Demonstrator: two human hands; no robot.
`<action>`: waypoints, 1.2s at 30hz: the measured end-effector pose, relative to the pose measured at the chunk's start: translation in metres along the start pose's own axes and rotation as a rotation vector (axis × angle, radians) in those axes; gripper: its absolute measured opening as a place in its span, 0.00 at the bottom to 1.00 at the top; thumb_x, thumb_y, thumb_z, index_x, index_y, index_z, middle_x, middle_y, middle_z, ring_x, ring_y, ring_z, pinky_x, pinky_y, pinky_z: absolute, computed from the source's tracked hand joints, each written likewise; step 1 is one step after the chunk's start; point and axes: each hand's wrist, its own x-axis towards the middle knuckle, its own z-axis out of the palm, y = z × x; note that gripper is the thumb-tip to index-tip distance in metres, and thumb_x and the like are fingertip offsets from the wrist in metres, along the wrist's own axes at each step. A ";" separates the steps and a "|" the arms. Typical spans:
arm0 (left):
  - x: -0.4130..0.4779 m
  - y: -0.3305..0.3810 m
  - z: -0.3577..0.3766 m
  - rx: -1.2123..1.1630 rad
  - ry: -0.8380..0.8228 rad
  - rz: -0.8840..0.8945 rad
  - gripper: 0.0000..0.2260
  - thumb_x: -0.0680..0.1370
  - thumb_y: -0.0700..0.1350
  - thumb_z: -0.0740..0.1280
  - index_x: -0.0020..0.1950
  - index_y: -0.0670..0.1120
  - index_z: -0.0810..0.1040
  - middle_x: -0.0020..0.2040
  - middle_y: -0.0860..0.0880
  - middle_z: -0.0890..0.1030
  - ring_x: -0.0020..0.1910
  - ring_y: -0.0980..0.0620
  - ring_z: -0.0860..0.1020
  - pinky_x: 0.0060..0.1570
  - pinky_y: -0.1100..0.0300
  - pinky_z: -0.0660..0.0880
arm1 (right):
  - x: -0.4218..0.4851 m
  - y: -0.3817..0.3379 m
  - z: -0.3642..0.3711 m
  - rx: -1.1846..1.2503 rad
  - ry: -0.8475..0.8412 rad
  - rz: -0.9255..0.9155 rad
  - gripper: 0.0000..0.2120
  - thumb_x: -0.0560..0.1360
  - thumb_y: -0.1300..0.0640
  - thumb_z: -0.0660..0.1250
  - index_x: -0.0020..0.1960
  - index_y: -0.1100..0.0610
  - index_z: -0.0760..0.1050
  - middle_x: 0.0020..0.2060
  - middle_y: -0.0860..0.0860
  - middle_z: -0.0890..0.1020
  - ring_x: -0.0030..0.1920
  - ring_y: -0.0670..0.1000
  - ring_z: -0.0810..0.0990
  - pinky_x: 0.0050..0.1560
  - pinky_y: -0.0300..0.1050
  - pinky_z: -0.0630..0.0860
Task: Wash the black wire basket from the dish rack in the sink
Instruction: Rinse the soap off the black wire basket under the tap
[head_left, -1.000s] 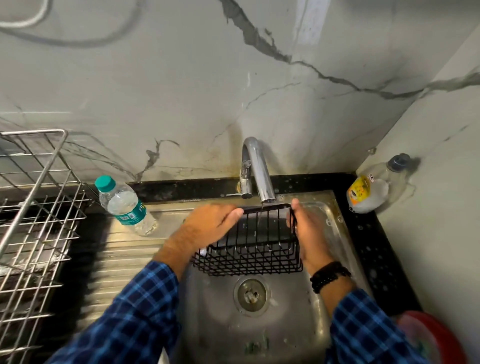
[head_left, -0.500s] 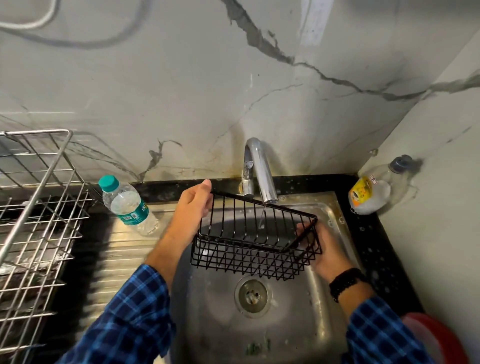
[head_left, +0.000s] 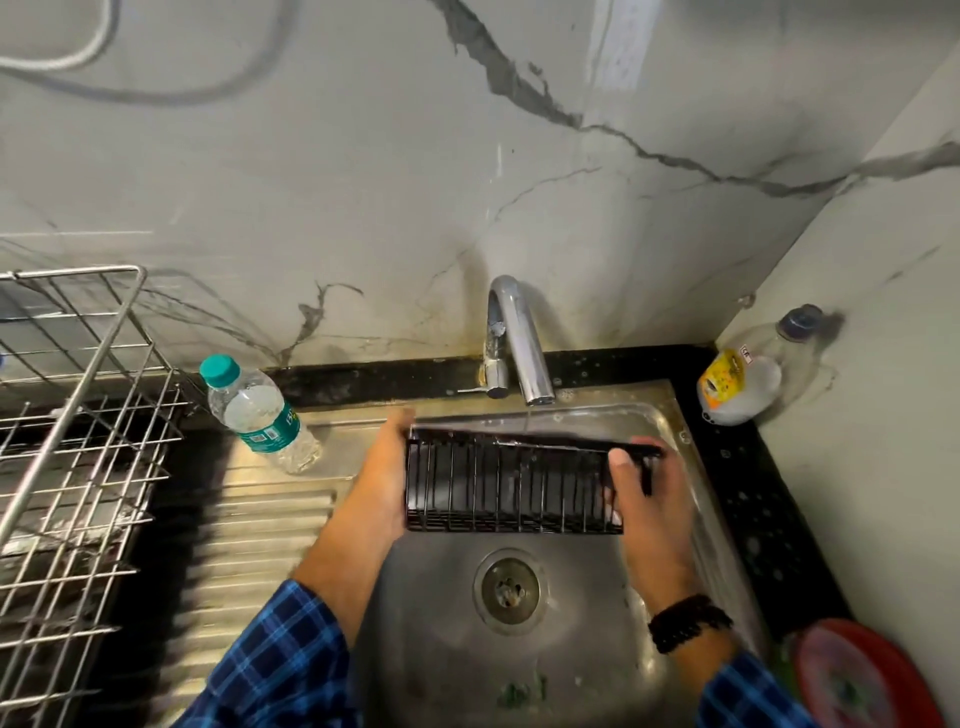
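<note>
I am holding the black wire basket (head_left: 511, 488) over the sink (head_left: 571, 649) under the tap (head_left: 519, 343), its long axis running left to right, my left hand (head_left: 384, 467) clasping its left end, my right hand (head_left: 644, 499) pinching its right.

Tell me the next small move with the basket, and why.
Probably slide the black wire basket sideways under the tap: the left hand and right hand grip its ends, and the thin stream only strikes one spot on its far rim.
</note>
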 end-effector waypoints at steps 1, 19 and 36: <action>-0.003 -0.005 -0.002 -0.017 -0.065 -0.043 0.23 0.79 0.60 0.63 0.55 0.41 0.83 0.50 0.37 0.86 0.46 0.38 0.84 0.45 0.48 0.80 | -0.004 0.001 -0.006 0.005 -0.004 -0.066 0.11 0.79 0.50 0.69 0.60 0.50 0.73 0.50 0.55 0.79 0.49 0.57 0.80 0.52 0.51 0.79; -0.015 -0.018 -0.003 -0.011 -0.268 0.137 0.40 0.70 0.21 0.50 0.66 0.59 0.75 0.63 0.49 0.77 0.61 0.37 0.77 0.57 0.27 0.74 | 0.023 -0.060 -0.023 0.381 -0.056 0.310 0.10 0.81 0.56 0.63 0.56 0.52 0.82 0.54 0.48 0.86 0.53 0.47 0.85 0.57 0.48 0.78; -0.022 -0.052 0.048 0.479 -0.438 -0.098 0.33 0.74 0.26 0.55 0.67 0.59 0.71 0.67 0.48 0.69 0.63 0.35 0.76 0.52 0.31 0.78 | 0.050 -0.057 0.038 -1.300 -0.998 -0.185 0.14 0.84 0.53 0.57 0.67 0.53 0.73 0.63 0.54 0.79 0.64 0.56 0.77 0.63 0.52 0.73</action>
